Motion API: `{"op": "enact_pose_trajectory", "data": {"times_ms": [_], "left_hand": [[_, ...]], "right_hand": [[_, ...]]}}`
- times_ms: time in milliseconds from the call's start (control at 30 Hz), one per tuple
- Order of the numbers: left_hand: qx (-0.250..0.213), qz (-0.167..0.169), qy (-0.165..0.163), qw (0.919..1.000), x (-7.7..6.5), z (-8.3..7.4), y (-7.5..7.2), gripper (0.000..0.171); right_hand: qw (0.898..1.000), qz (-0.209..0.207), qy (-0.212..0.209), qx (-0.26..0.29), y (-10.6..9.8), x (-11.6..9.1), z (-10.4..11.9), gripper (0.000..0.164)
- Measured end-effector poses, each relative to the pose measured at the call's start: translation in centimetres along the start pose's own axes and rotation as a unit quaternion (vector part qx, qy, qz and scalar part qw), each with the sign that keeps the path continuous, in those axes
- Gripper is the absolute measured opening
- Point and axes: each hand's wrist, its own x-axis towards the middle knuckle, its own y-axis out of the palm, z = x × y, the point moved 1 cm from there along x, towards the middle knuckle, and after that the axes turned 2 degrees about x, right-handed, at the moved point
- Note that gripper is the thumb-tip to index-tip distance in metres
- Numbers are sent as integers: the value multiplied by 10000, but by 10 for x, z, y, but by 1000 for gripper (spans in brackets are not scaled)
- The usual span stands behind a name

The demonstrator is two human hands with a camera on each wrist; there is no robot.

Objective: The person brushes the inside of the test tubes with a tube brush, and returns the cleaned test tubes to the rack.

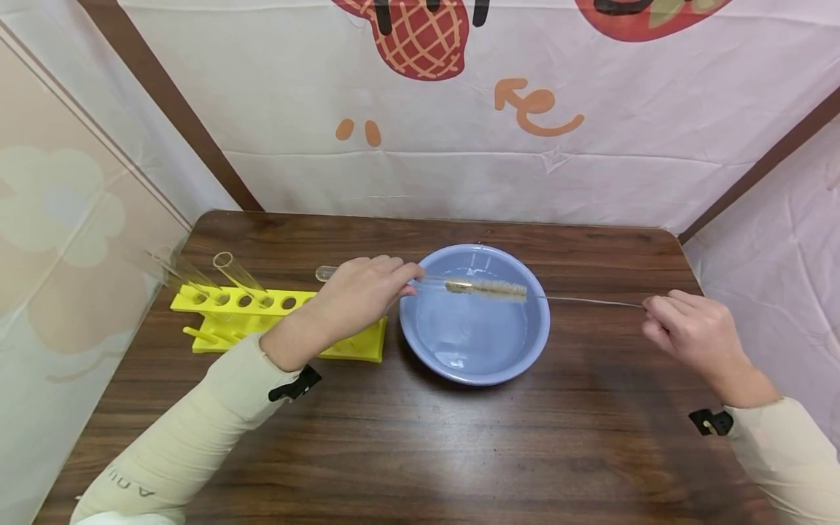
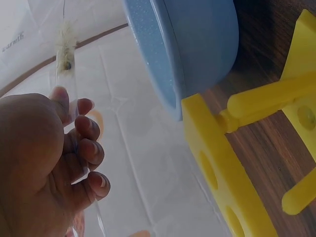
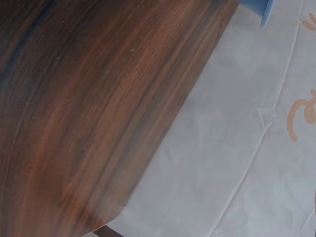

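Note:
My left hand grips a clear glass test tube, held nearly level with its rounded end to the left. The tube's mouth lies over the blue basin, which holds water. A test tube brush has its tip inside the mouth, while most of its pale bristles are outside. At the far right, the fingers of my right hand pinch the end of the brush's thin wire handle. In the left wrist view, fingers curl round the tube. The right wrist view shows no hand.
Left of the basin stands a yellow test tube rack, partly hidden behind my left forearm. Several glass tubes lean in its left holes. A printed cloth hangs behind the brown wooden table.

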Motion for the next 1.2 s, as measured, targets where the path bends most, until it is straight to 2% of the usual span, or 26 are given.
{"op": "enact_pose_trajectory", "data": {"times_ms": [100,233,400,567,767,833,967,1067,1200], "left_hand": [[10,5,-4,10000,0,1,-1,31],[-3,-131,6,9999,-2,5,-1,29],[13,-288,54,9996,-4,8,-1,28],[5,-240,79,9997,-2,8,0,27],[17,-219,160,9996,-2,8,-1,26],[18,-252,81,9996,-4,11,-2,25],[68,-254,-242,9994,-10,21,-2,23],[97,-244,-324,9991,-13,25,-1,23],[85,-302,-269,9991,-13,24,0,24]], "right_hand": [[9994,315,110,109,-2,-1,0,23],[9905,1147,443,617,-3,-9,-2,26],[9675,1975,978,1238,-9,-13,-2,21],[9341,2574,1476,1984,-23,-6,-5,39],[8913,2809,1741,3105,-31,-9,-18,49],[8801,2821,1827,3353,-33,-15,-23,49],[8515,2751,2151,3911,-37,-30,-35,50],[8351,2676,2334,4202,-37,-38,-41,49],[8261,2791,2437,4245,-32,-43,-42,47]]}}
